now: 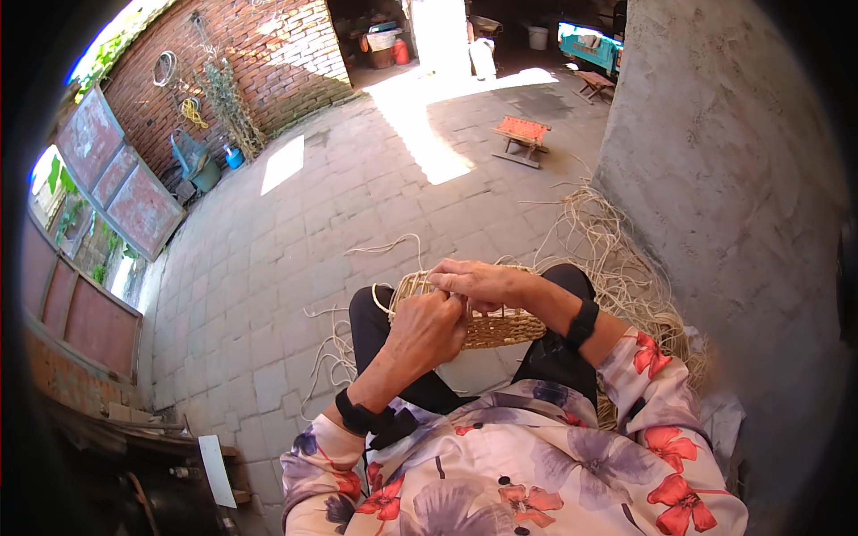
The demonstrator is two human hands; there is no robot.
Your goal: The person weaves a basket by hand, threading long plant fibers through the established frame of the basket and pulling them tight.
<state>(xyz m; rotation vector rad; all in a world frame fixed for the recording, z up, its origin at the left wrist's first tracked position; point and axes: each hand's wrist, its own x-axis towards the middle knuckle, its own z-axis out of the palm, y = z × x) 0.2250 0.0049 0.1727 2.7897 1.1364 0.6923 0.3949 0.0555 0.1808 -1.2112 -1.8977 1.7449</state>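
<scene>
A woven basket (505, 330) of tan plant cord rests between my knees, its open side facing up. My left hand (427, 323) is closed at its near left rim, knuckles up, with the fingertips hidden. From the right, my right hand (480, 282) reaches over the basket, its bent fingers meeting the left hand at the rim. Both hands seem to grip the basket's edge; the exact strand between the fingers cannot be made out. A pale loop of cord (382, 302) sticks out left of the basket, and a loose end (393, 243) curls beyond it.
A tangled heap of cord (617, 268) lies by the grey wall (724, 161) at my right. More loose strands (331, 357) spread beside my left knee. On the paved floor (259, 268) ahead stands a red-topped folding stool (522, 138). A metal gate (121, 174) is at the left.
</scene>
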